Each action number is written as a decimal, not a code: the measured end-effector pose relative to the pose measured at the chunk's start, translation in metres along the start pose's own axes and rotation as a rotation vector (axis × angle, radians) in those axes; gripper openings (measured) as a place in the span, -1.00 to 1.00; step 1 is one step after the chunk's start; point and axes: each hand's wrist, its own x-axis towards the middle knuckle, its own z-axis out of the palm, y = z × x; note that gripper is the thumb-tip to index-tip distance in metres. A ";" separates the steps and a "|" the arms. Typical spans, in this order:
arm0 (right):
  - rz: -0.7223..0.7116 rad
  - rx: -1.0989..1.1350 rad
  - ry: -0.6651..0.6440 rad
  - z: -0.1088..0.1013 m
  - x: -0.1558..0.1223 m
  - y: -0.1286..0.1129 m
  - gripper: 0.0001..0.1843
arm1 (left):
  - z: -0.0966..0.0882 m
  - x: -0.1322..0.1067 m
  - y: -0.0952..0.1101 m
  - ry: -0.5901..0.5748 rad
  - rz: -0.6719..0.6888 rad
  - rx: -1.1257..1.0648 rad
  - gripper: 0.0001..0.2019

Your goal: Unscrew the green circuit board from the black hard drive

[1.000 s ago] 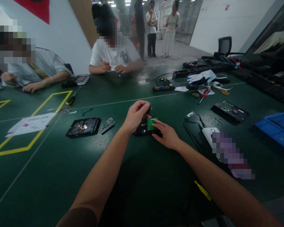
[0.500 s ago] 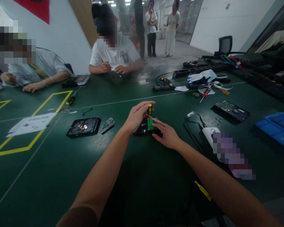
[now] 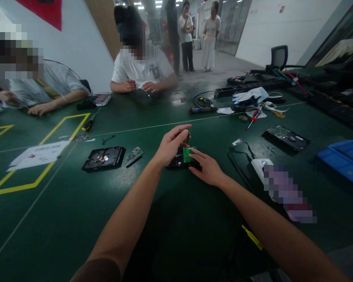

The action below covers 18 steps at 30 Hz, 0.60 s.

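My left hand [image 3: 171, 145] is closed around the handle of a screwdriver [image 3: 187, 135], black and yellow, held upright over a hard drive [image 3: 178, 160]. The fingers now cover most of that handle, and the tip is hidden. The drive lies flat on the table with a green circuit board [image 3: 187, 154] on its upper face. From the right, my right hand [image 3: 208, 167] grips the drive, its fingers over the board and its thumb at the near edge.
Left of my hands lie another hard drive [image 3: 103, 158] and a loose circuit board [image 3: 134, 156]. A third drive [image 3: 286, 138], a white device [image 3: 261, 166] with a cable and a blue tray [image 3: 344, 160] are on the right. Two people sit working across the table [image 3: 170, 235].
My left fingers have turned around the screwdriver handle and now cover more of it. My right hand and the hard drive have stayed in place.
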 end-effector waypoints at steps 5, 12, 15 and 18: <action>0.014 -0.003 -0.007 -0.001 -0.001 -0.001 -0.45 | -0.001 0.001 0.003 0.017 -0.045 -0.063 -0.77; 0.007 0.009 0.004 -0.001 0.000 0.000 -0.45 | -0.003 0.002 0.001 0.098 -0.023 -0.053 -0.78; 0.017 0.007 0.000 -0.001 0.000 -0.001 -0.45 | -0.003 0.002 0.000 0.122 -0.003 -0.016 -0.75; 0.020 0.002 -0.009 -0.002 0.000 -0.001 -0.45 | -0.002 0.002 -0.001 0.123 0.026 0.009 -0.77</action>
